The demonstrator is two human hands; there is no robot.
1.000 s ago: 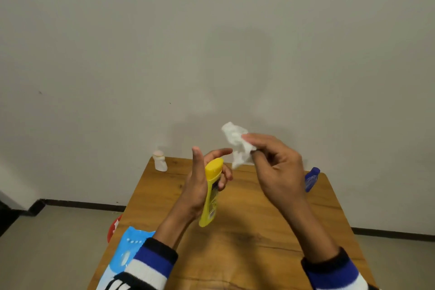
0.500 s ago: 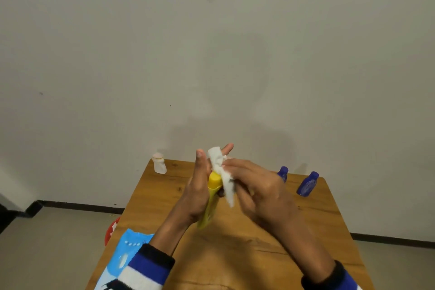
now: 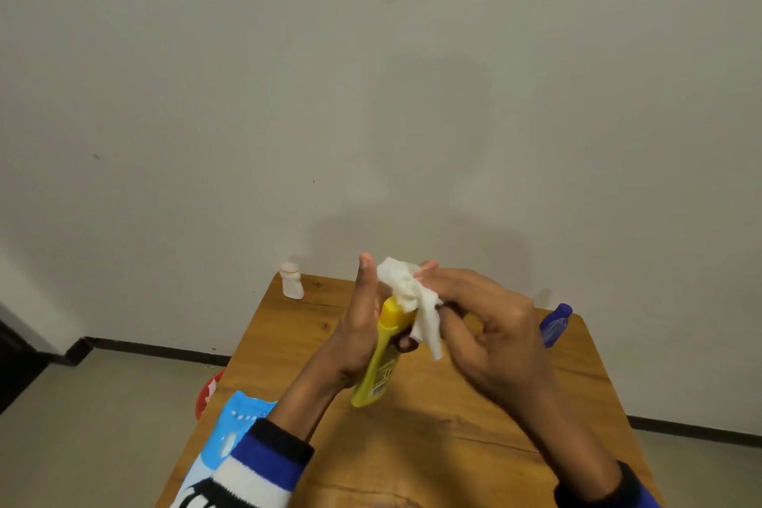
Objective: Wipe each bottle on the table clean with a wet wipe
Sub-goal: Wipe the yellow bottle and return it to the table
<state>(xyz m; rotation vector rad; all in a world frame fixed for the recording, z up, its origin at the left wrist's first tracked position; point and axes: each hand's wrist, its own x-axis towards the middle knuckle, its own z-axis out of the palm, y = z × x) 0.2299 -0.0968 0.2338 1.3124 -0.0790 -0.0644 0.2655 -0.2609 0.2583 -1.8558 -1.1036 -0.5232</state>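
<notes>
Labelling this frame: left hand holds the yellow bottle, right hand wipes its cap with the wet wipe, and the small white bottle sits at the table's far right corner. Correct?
One error. In the head view the small white bottle stands at the table's far left corner, not right; a blue bottle is on the right. The rest holds: left hand holds the yellow bottle, right hand presses the wet wipe on its cap.

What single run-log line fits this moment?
left hand: holds yellow bottle | right hand: presses wipe on cap | white bottle, blue bottle: on table

Yellow bottle (image 3: 381, 359) was held upright above the table, crumpled white wipe (image 3: 410, 297) draped over its cap; white bottle (image 3: 292, 281) stood far left, blue bottle (image 3: 556, 325) far right.
</notes>
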